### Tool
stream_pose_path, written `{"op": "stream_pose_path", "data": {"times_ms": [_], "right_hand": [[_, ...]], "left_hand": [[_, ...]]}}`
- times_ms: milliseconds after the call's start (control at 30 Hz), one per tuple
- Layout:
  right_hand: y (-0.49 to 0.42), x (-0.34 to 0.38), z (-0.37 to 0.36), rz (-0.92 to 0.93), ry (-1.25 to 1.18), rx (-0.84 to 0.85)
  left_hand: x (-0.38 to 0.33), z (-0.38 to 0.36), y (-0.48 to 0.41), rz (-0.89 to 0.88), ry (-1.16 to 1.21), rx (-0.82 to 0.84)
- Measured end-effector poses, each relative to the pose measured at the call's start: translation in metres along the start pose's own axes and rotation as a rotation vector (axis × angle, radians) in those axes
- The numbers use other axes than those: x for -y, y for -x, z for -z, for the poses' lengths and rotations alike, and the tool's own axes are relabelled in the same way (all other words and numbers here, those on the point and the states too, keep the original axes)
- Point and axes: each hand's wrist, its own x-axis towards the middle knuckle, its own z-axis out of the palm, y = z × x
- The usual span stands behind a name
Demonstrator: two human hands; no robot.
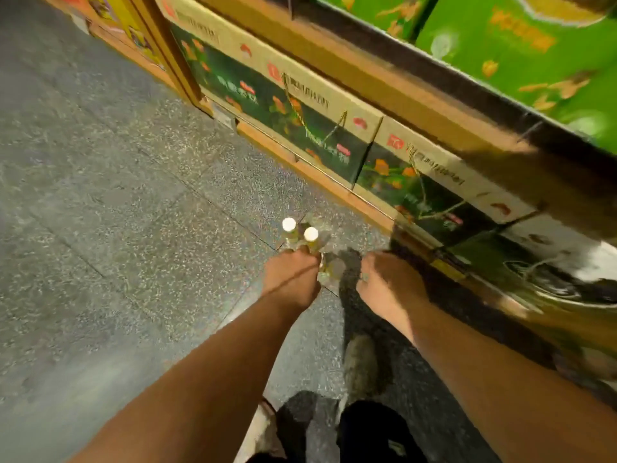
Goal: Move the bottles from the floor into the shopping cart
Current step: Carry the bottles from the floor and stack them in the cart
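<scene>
Both hands down at the bottles on the floor.

Head view: two white-capped bottles point(289, 225) stand on the floor point(117, 195) just in front of the shelf cartons point(320, 128). The left hand point(291, 275) meets them and the right hand point(384, 279) hangs nearer the cartons (probably one bottle each). Blur hides the fingers, so I cannot tell either grip; I can make out no cart.

Floor point(117, 228) — grey speckled tiles, thin dark seams between slabs. Standing on it: two white-capped bottles point(311, 233), upright, close side by side, near the wooden shelf base point(334, 185) along the floor's right edge. Also on it — a blurred grey shoe point(359, 365).
</scene>
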Motion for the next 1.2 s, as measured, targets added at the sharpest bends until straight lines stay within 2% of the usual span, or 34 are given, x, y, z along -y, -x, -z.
{"op": "stream_pose_path", "data": {"times_ms": [133, 300, 400, 533, 633, 733, 867, 1000, 1200], "right_hand": [[-0.091, -0.017, -0.093, 0.031, 0.016, -0.029], [-0.170, -0.036, -0.180, 0.085, 0.059, -0.052], [-0.200, -0.038, -0.208, 0.135, 0.063, -0.039], [-0.208, -0.039, -0.215, 0.178, 0.069, -0.023], [-0.181, -0.041, -0.177, 0.116, 0.022, -0.038], [-0.133, -0.031, -0.113, 0.083, 0.031, -0.081], [-0.057, -0.013, -0.009, 0.037, 0.054, -0.259], [0.038, -0.003, 0.086, -0.063, -0.058, -0.266], [0.205, -0.005, 0.193, -0.234, -0.186, -0.556]], "left_hand": [[0.017, -0.095, -0.091, 0.031, 0.071, 0.021], [0.027, -0.187, -0.172, -0.015, 0.116, 0.091], [0.023, -0.217, -0.199, -0.063, 0.157, 0.155], [0.021, -0.219, -0.213, -0.047, 0.223, 0.138], [0.020, -0.184, -0.189, -0.008, 0.308, 0.144], [0.014, -0.122, -0.148, 0.010, 0.345, 0.047], [-0.012, -0.005, -0.078, -0.100, 0.256, -0.010], [-0.049, 0.116, 0.005, -0.180, 0.195, -0.059], [-0.117, 0.250, 0.133, -0.408, 0.055, -0.171]]}}
